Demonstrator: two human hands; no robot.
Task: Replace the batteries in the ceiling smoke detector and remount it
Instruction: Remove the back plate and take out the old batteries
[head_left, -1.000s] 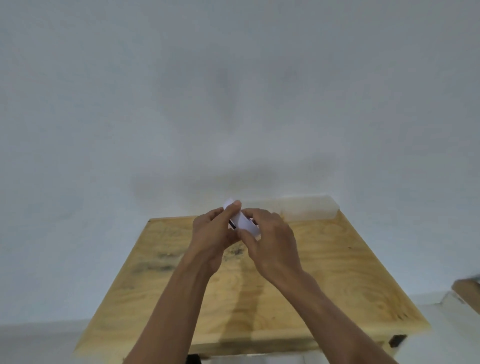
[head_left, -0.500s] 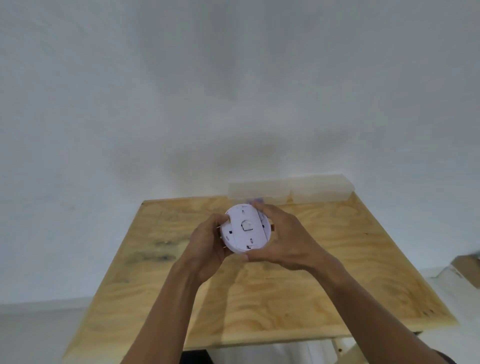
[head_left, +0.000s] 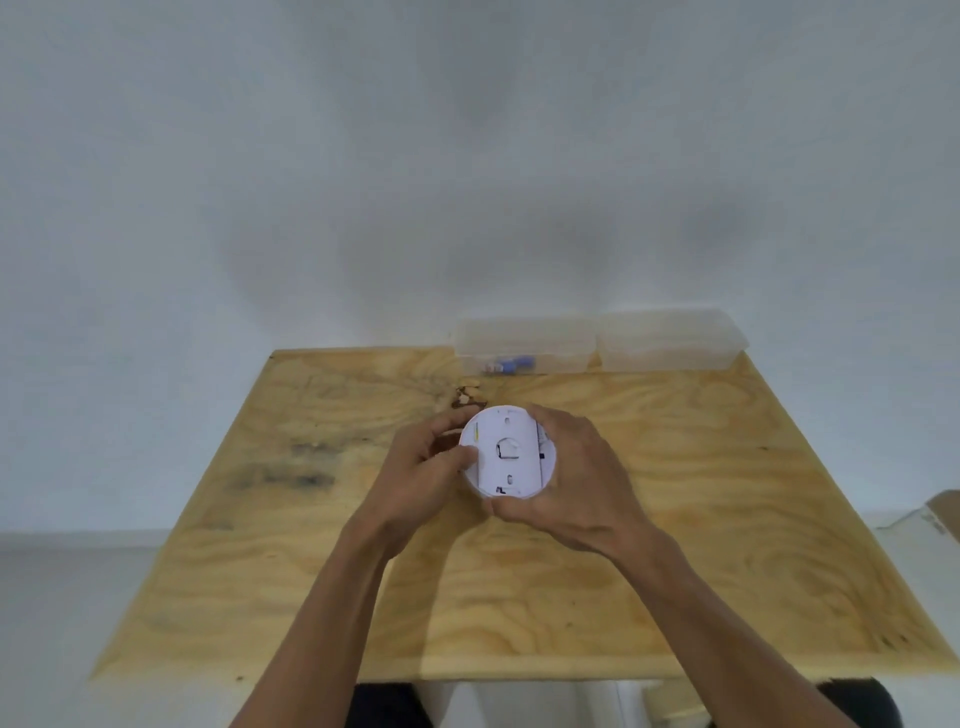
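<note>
A round white smoke detector (head_left: 506, 453) is held above the middle of a plywood table (head_left: 727, 545), its flat back side with slots turned up toward me. My left hand (head_left: 421, 478) grips its left rim with the thumb on the back face. Around its right and lower rim wraps my right hand (head_left: 576, 483). Blue batteries (head_left: 506, 364) lie inside the left of two clear plastic boxes at the table's far edge.
Two clear plastic boxes, the left one (head_left: 524, 340) and the right one (head_left: 670, 338), stand side by side against the white wall. A dark knot (head_left: 467, 397) marks the wood just beyond the detector. A cardboard piece (head_left: 943, 506) shows at the right edge.
The detector has been turned from edge-on to back face up and lowered toward the table. My view has tilted down, so more of the table and both boxes show.
</note>
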